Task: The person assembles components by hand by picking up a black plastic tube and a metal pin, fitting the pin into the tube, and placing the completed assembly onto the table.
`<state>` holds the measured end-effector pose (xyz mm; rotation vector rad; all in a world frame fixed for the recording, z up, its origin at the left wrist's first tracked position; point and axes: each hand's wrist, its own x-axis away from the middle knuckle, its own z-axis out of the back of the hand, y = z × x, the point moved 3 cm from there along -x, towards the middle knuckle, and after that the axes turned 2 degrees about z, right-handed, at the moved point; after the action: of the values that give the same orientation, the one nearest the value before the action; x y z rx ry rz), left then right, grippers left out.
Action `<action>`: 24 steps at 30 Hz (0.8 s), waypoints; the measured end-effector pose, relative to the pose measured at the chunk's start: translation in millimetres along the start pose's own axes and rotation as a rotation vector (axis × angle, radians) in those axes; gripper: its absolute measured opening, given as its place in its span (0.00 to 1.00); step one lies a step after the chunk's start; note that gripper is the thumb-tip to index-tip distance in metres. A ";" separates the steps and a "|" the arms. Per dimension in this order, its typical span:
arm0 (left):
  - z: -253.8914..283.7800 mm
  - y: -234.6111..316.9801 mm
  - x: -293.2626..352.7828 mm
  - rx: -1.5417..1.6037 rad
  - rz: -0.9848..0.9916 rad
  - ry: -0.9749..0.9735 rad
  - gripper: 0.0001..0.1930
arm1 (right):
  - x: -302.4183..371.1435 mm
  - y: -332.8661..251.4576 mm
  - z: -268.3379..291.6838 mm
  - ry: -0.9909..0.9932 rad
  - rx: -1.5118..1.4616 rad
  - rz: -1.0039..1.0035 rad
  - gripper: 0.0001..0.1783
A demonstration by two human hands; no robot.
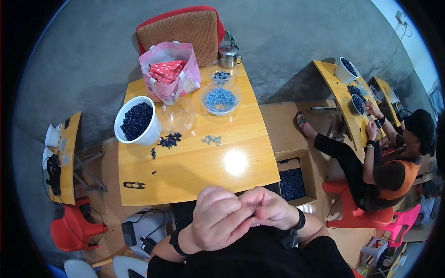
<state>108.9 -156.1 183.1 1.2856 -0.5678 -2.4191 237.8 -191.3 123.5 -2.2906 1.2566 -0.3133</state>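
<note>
In front of my chest, my left hand (218, 221) and my right hand (269, 209) meet with fingers pinched together. Where the fingertips touch, a small dark piece (253, 215) shows, mostly hidden by the fingers. Beyond the hands on the wooden table (194, 180) lie a pile of small black cylindrical pieces (169, 140) and a scatter of small clear-silver pieces (212, 140). A white tub (121, 134) full of the black pieces stands at the left. A clear bowl (220, 99) of bluish-silver pieces sits farther back. Black thread snips (134, 185) lie near the left edge.
A pink bag (171, 69), a clear lid (175, 118), a smaller clear bowl (221, 72) and a metal mug (228, 56) are at the back. A cardboard box (296, 176) of black pieces is on the floor right. A co-worker (394, 171) sits at another table.
</note>
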 end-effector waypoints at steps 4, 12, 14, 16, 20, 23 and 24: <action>-2.8 -2.1 1.4 0.038 0.002 0.003 0.14 | 2.2 7.2 5.7 0.022 -0.020 0.010 0.26; -11.3 -35.9 34.1 0.003 0.265 -0.129 0.11 | 47.3 -14.1 65.3 0.432 0.517 0.120 0.14; -4.3 -55.7 58.5 -0.022 0.482 -0.170 0.10 | 82.9 -25.9 99.0 0.700 1.043 0.336 0.11; 8.8 -81.1 86.6 -0.052 0.676 -0.174 0.09 | 117.4 -31.2 126.2 1.076 1.251 0.233 0.11; 53.0 -143.4 137.5 -0.263 0.885 -0.246 0.11 | 143.0 -32.8 173.3 1.378 1.513 0.033 0.15; 84.2 -181.0 145.8 -0.417 1.009 -0.201 0.12 | 95.9 -34.2 171.9 1.360 1.476 0.266 0.16; 91.4 -191.8 144.5 -0.527 1.032 -0.154 0.13 | 71.0 -31.4 172.0 1.273 1.457 0.336 0.14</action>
<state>-65.9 -42.2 33.1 0.3986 -0.4262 -1.6083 372.7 -181.9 -8.1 -0.4604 1.1027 -1.9168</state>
